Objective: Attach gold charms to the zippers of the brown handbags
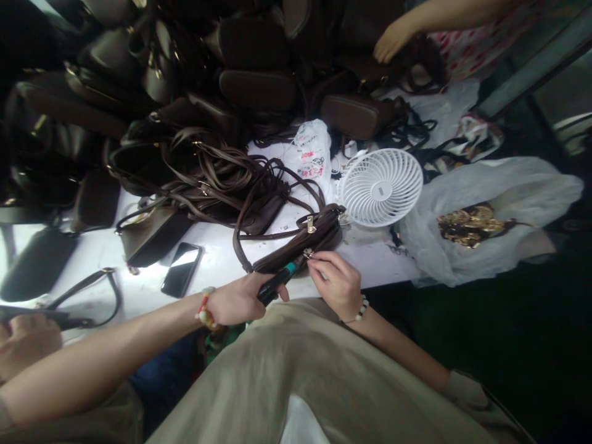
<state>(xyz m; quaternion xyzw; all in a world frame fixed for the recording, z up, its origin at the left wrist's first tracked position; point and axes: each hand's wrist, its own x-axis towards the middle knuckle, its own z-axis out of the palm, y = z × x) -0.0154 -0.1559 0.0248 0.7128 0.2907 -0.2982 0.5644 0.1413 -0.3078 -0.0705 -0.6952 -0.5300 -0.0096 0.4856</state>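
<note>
Left hand (pixel 240 300) grips a black-handled tool (pixel 272 287); right hand (pixel 335 285) pinches the zipper pull (pixel 308 253) on the brown leather purse (pixel 300 243), nearer that hand, long axis running near-left to far-right.

We are seeing a dark brown handbag (pixel 296 246) on a white worktop (pixel 217 265), a black tool (pixel 272 287) with a blue-green band, and a white fan (pixel 380 187). We are spotting gold bits (pixel 472 225) in a white plastic bag (pixel 522 191) and red spots on a white cloth (pixel 481 43).

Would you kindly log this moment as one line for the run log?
left hand: grips black tool | right hand: pinches zip pull | brown bag: on table
</note>
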